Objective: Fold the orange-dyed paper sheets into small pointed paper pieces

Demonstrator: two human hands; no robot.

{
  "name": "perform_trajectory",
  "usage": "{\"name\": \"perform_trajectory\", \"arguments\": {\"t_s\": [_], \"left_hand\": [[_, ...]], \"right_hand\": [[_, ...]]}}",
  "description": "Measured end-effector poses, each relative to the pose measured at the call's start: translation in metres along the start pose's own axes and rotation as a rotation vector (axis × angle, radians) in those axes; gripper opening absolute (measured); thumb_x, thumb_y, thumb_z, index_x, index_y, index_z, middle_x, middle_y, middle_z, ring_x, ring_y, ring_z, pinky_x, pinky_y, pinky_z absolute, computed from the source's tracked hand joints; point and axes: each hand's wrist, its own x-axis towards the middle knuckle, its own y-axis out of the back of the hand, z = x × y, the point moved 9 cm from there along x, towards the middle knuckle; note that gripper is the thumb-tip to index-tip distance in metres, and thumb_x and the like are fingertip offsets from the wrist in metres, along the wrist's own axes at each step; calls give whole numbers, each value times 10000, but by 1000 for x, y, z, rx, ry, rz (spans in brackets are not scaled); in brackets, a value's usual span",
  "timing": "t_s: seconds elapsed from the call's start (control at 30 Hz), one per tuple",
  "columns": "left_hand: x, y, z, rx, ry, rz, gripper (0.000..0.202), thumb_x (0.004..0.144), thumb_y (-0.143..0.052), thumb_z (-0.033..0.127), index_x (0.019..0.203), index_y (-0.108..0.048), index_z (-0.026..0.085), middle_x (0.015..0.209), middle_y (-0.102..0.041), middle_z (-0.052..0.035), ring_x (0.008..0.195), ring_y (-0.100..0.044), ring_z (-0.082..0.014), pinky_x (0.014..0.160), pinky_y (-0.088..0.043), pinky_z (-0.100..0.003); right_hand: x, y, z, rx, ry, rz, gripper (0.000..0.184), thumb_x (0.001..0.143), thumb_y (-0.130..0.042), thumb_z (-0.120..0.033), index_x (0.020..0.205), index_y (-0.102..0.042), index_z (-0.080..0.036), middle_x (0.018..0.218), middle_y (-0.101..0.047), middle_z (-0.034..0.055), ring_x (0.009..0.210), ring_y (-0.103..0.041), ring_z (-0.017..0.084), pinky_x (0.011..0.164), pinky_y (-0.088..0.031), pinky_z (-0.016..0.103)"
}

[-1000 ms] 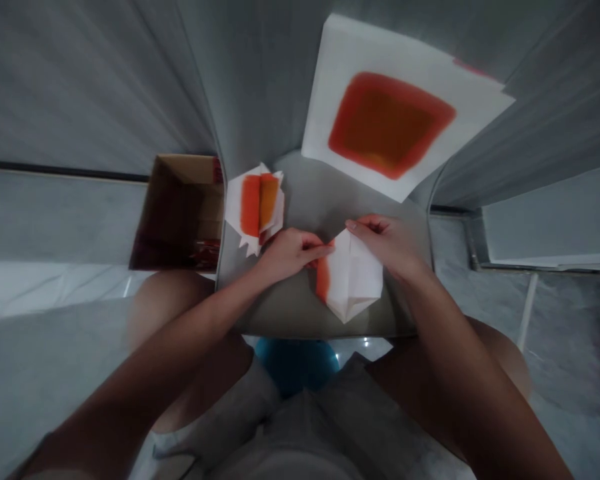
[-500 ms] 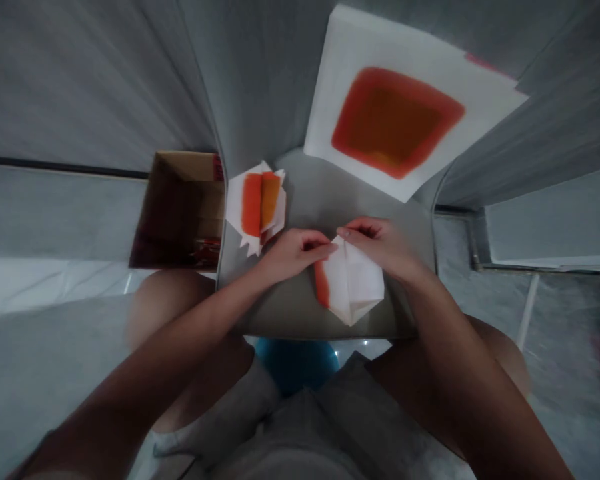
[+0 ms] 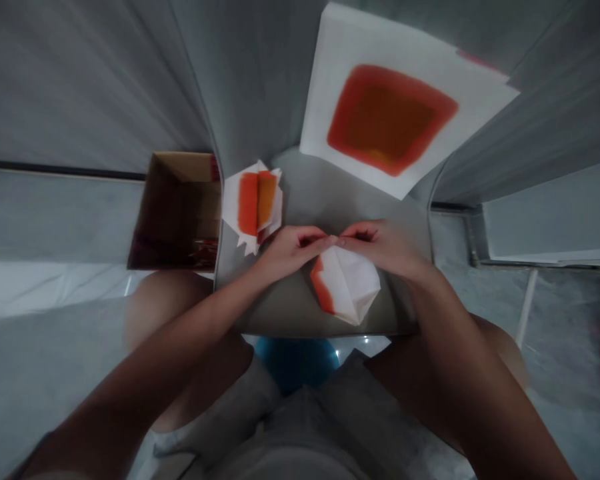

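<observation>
Left hand (image 3: 295,252) and right hand (image 3: 383,248), nearly closed, pinched folded paper (image 3: 353,283), probably steadying it. Paper stack (image 3: 393,120) lay beyond, clear.

Forearms (image 3: 195,327) converging, fingers (image 3: 316,249) pinched, nearly meeting

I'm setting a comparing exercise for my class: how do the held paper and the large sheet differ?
Size: the held paper is much smaller than the large sheet.
Shape: the held paper is folded; the large sheet is spread out.
Colour: the held paper shows orange along one side; the large sheet has a central orange-brown patch.
Contact: the left hand and right hand pinch the held paper; neither touches the large sheet.
Shared: both are white with orange.
</observation>
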Motion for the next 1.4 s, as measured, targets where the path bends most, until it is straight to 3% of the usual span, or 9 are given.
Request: {"name": "perform_trajectory", "arguments": {"t_s": [0.4, 0.57, 0.7, 0.93, 1.13, 1.23, 1.4], "left_hand": [[1, 0, -5, -84, 1, -2, 350, 899, -746, 508, 961, -768, 164, 899, -761, -39, 778, -648, -132, 703, -485, -242], [1, 6, -5, -32, -20, 104, 390, 906, -720, 553, 905, -738, 163, 828, -726, -21, 742, -621, -129, 664, -464, -241], [1, 6, -6, -27, -21, 125, 395, 914, -706, 555, 857, -697, 165, 782, -689, -3, 704, -596, -116, 626, -442, -230], [2, 6, -1, -19, -45, 69, 344, 924, -719, 509, 982, -775, 175, 915, -774, -30, 814, -670, -138, 734, -495, -249], [-1, 8, 1, -14, -42, 135, 323, 918, -724, 490, 894, -766, 170, 849, -764, -23, 777, -665, -142, 717, -493, -261], [0, 7, -1, 11, -70, 177, 317, 926, -709, 476, 841, -731, 172, 807, -732, -12, 752, -641, -136, 687, -472, -255], [-3, 11, -10, 37, -67, 335, 331, 944, -665, 485, 800, -667, 187, 718, -644, 12, 667, -572, -127, 606, -427, -249]], "right_hand": [[0, 0, -3, -98, 14, -101, 428, 870, -690, -633, 870, -802, -220, 762, -714, 4, 667, -584, 149, 563, -414, 260], [-3, -1, 4, -143, -73, -172, 482, 858, -697, -668, 868, -791, -195, 749, -699, 7, 647, -564, 145, 537, -393, 253], [-3, 0, 7, -128, -92, -141, 466, 840, -724, -653, 848, -785, -192, 736, -684, 1, 626, -537, 131, 525, -371, 247], [-2, -3, 4, -96, -76, -125, 439, 814, -750, -627, 795, -770, -188, 699, -655, -13, 611, -508, 114, 533, -368, 241], [-5, -2, 4, -104, -52, -131, 458, 842, -726, -644, 867, -788, -191, 758, -713, 2, 651, -572, 133, 543, -414, 235], [-12, 16, 9, -109, -50, 2, 463, 891, -676, -644, 945, -798, -201, 840, -760, 32, 723, -640, 166, 595, -482, 254], [-50, 74, 26, -81, 42, 497, 427, 939, -613, -612, 999, -778, -222, 920, -778, 68, 855, -709, 217, 802, -574, 359]]}}
